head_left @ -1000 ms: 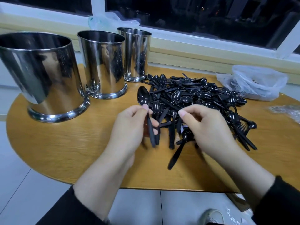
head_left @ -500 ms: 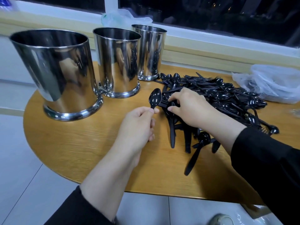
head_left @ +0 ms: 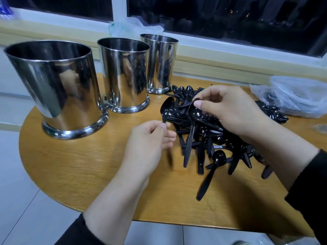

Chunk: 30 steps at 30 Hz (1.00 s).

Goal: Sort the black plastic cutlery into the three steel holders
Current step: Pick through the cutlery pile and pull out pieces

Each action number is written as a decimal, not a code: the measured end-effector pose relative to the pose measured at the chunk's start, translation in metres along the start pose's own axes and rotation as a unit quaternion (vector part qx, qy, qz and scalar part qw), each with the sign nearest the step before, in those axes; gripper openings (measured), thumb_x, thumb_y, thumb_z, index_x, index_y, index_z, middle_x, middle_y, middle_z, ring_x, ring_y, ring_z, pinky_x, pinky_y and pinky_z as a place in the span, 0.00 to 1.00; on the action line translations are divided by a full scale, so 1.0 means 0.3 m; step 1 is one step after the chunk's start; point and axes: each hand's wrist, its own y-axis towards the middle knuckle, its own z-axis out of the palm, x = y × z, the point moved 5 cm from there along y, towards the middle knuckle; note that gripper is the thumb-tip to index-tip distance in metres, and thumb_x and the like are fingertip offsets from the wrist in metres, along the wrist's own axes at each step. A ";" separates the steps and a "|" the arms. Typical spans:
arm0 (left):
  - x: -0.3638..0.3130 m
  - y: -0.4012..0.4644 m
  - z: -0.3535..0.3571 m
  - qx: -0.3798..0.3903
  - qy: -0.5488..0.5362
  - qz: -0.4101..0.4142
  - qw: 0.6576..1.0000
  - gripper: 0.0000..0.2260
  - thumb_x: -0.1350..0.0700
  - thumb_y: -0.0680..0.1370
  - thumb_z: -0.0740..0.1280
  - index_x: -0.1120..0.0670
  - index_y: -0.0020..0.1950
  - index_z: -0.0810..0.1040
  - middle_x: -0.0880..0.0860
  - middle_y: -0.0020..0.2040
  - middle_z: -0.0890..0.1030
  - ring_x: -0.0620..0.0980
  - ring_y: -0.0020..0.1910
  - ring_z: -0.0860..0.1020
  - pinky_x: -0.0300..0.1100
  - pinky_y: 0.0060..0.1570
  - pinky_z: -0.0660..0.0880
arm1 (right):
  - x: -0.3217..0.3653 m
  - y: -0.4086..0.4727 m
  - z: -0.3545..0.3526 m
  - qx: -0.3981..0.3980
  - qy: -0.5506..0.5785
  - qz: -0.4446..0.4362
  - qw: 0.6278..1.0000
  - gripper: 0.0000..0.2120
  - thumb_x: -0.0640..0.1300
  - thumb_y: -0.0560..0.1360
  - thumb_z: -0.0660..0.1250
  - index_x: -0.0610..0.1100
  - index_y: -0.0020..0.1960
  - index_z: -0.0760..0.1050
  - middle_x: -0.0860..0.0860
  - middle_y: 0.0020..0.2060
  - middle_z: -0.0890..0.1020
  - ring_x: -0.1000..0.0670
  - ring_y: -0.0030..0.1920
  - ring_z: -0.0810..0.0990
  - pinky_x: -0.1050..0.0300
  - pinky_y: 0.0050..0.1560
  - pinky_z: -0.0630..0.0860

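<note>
A black plastic spoon (head_left: 167,108) is being pinched by its handle in the grip of the left hand (head_left: 148,147), bowl upward, just beside the pile of cutlery (head_left: 221,137) that is lying heaped on the round wooden desk (head_left: 70,165). A second spoon (head_left: 192,131) is being lifted from the heap by its bowl end, pinched between thumb and fingers of the right hand (head_left: 231,110), its handle hanging down among the other pieces. The three steel holders, large (head_left: 54,85), middle (head_left: 123,73) and small (head_left: 160,62), are being kept in a row at the left; nothing is visibly standing out of them, though their insides are being hidden from view. The hanging handle is likely being snagged in the tangle, so neighbouring pieces may be dragged along and scattered toward the desk edge. Spoons, forks and knives are being blurred together in the dark heap, so a piece may be misjudged and dropped into the wrong holder. A crumpled plastic bag (head_left: 293,96) is lying at the right.
</note>
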 end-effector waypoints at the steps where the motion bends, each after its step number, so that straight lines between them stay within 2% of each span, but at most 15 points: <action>1: -0.003 -0.007 0.012 0.014 -0.005 -0.008 1.000 0.10 0.60 0.85 0.62 0.57 0.55 0.83 0.55 0.42 0.88 0.49 0.42 0.87 0.36 0.42 0.82 | 0.010 -0.011 -0.004 -0.007 0.033 -0.005 0.999 0.02 0.49 0.77 0.73 0.52 0.48 0.83 0.50 0.40 0.84 0.53 0.37 0.79 0.58 0.43 0.76; 3: -0.005 -0.023 0.035 0.046 -0.006 -0.018 0.999 0.10 0.59 0.85 0.61 0.56 0.57 0.83 0.54 0.43 0.88 0.49 0.42 0.87 0.38 0.43 0.83 | 0.019 -0.027 0.006 -0.024 0.064 -0.014 0.998 0.06 0.48 0.77 0.73 0.53 0.53 0.83 0.51 0.41 0.85 0.56 0.38 0.80 0.61 0.45 0.77; 6: -0.004 -0.039 0.056 0.083 0.002 -0.017 0.996 0.10 0.57 0.86 0.61 0.54 0.58 0.83 0.53 0.44 0.88 0.52 0.44 0.87 0.47 0.49 0.84 | 0.008 -0.026 0.039 -0.055 0.052 -0.015 0.997 0.12 0.46 0.77 0.73 0.51 0.61 0.82 0.53 0.42 0.83 0.56 0.40 0.81 0.66 0.45 0.76; 8: -0.003 -0.046 0.059 0.094 -0.001 -0.018 0.995 0.10 0.56 0.86 0.62 0.55 0.60 0.82 0.53 0.45 0.88 0.53 0.43 0.87 0.46 0.47 0.85 | -0.005 -0.020 0.060 -0.054 0.022 -0.012 0.998 0.13 0.47 0.78 0.72 0.51 0.62 0.81 0.56 0.42 0.82 0.57 0.43 0.80 0.71 0.43 0.73; 10: -0.003 -0.048 0.060 0.101 -0.008 -0.021 0.995 0.10 0.57 0.86 0.62 0.57 0.62 0.81 0.54 0.45 0.88 0.54 0.42 0.87 0.44 0.44 0.85 | -0.016 -0.017 0.076 -0.039 -0.018 -0.013 0.999 0.10 0.49 0.78 0.71 0.52 0.59 0.82 0.56 0.42 0.82 0.60 0.42 0.79 0.74 0.41 0.70; 13: -0.005 -0.049 0.066 0.114 -0.013 -0.030 0.993 0.11 0.55 0.86 0.60 0.55 0.62 0.81 0.53 0.46 0.88 0.55 0.40 0.87 0.44 0.41 0.84 | -0.024 -0.016 0.078 -0.038 -0.026 -0.017 0.999 0.02 0.50 0.79 0.71 0.54 0.50 0.81 0.55 0.39 0.81 0.60 0.36 0.75 0.72 0.36 0.68; 14: -0.007 -0.050 0.070 0.121 0.003 -0.024 0.992 0.11 0.53 0.86 0.61 0.53 0.62 0.81 0.52 0.46 0.88 0.53 0.37 0.85 0.43 0.39 0.82 | -0.021 -0.016 0.074 -0.040 -0.027 -0.021 0.999 0.01 0.50 0.78 0.71 0.54 0.48 0.80 0.56 0.38 0.80 0.61 0.34 0.73 0.72 0.35 0.68; 16: -0.006 -0.051 0.083 0.136 0.049 -0.002 0.989 0.09 0.50 0.84 0.64 0.49 0.59 0.82 0.47 0.40 0.85 0.48 0.29 0.76 0.40 0.30 0.75 | -0.015 -0.023 0.060 -0.041 -0.025 -0.029 0.998 0.02 0.50 0.78 0.71 0.53 0.47 0.80 0.55 0.36 0.79 0.60 0.32 0.72 0.71 0.34 0.68; 18: 0.000 -0.050 0.095 0.139 0.071 0.008 0.988 0.07 0.50 0.84 0.65 0.45 0.58 0.82 0.44 0.34 0.76 0.44 0.27 0.67 0.37 0.27 0.66 | -0.015 -0.039 0.024 -0.045 -0.018 -0.032 0.998 0.03 0.51 0.79 0.70 0.53 0.49 0.81 0.53 0.38 0.82 0.57 0.33 0.74 0.67 0.34 0.70; 21: 0.005 -0.040 0.095 0.125 0.125 0.035 0.984 0.09 0.51 0.85 0.62 0.44 0.60 0.82 0.39 0.29 0.73 0.39 0.24 0.67 0.33 0.29 0.64 | -0.067 -0.080 -0.055 -0.033 -0.074 -0.016 0.997 0.05 0.54 0.80 0.68 0.56 0.53 0.81 0.55 0.43 0.83 0.56 0.41 0.79 0.63 0.43 0.75; 23: 0.002 -0.043 0.097 0.119 0.149 0.049 0.980 0.09 0.52 0.85 0.62 0.45 0.61 0.82 0.38 0.28 0.74 0.37 0.24 0.70 0.33 0.31 0.65 | -0.122 -0.117 -0.087 0.020 -0.145 -0.006 0.989 0.04 0.54 0.79 0.68 0.57 0.51 0.81 0.59 0.46 0.82 0.60 0.47 0.79 0.59 0.51 0.77; 26: 0.005 -0.057 0.110 0.118 0.165 0.046 0.978 0.09 0.53 0.85 0.63 0.44 0.57 0.82 0.36 0.26 0.74 0.35 0.23 0.71 0.34 0.33 0.65 | -0.188 -0.176 -0.076 0.124 -0.230 -0.014 0.965 0.05 0.55 0.78 0.69 0.60 0.53 0.80 0.61 0.50 0.77 0.60 0.52 0.76 0.56 0.58 0.74; 28: 0.010 -0.064 0.122 0.120 0.178 0.046 0.976 0.11 0.53 0.85 0.63 0.43 0.48 0.83 0.38 0.25 0.72 0.39 0.22 0.68 0.36 0.30 0.63 | -0.215 -0.204 -0.055 0.173 -0.261 -0.017 0.950 0.11 0.55 0.78 0.69 0.60 0.60 0.79 0.63 0.52 0.74 0.58 0.57 0.73 0.55 0.62 0.71; 30: 0.016 -0.065 0.128 0.113 0.188 0.042 0.975 0.18 0.52 0.85 0.63 0.43 0.36 0.81 0.40 0.26 0.70 0.41 0.21 0.64 0.39 0.29 0.61 | -0.229 -0.219 -0.043 0.200 -0.264 -0.015 0.943 0.16 0.57 0.78 0.69 0.61 0.65 0.77 0.64 0.54 0.71 0.57 0.60 0.70 0.51 0.66 0.68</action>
